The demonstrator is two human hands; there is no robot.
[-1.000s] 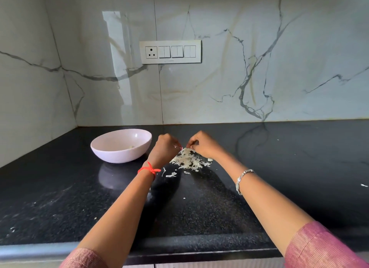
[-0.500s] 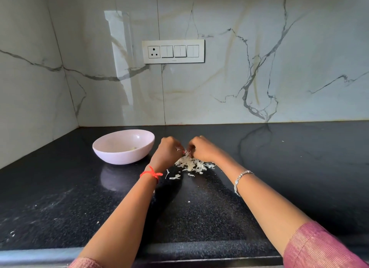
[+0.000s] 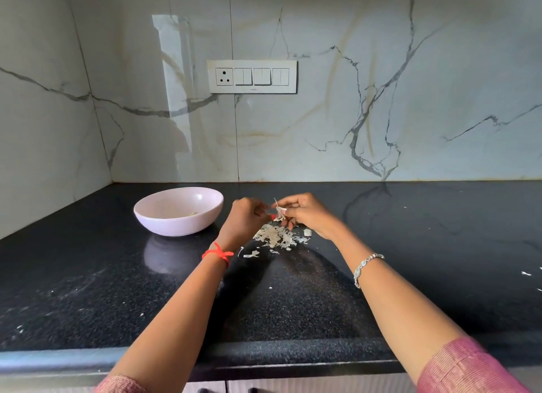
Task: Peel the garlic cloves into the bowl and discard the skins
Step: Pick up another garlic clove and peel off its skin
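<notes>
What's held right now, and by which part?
A garlic clove, above the skin pile. The right hand pinches its body with the fingers, and the left hand appears to pinch its loose skin.

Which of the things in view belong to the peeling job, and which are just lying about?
Job: garlic clove held by the right hand; left hand beside it; bowl; pile of skins on the counter.
Lying about: wall switch panel; white scraps at the counter's right edge.
</notes>
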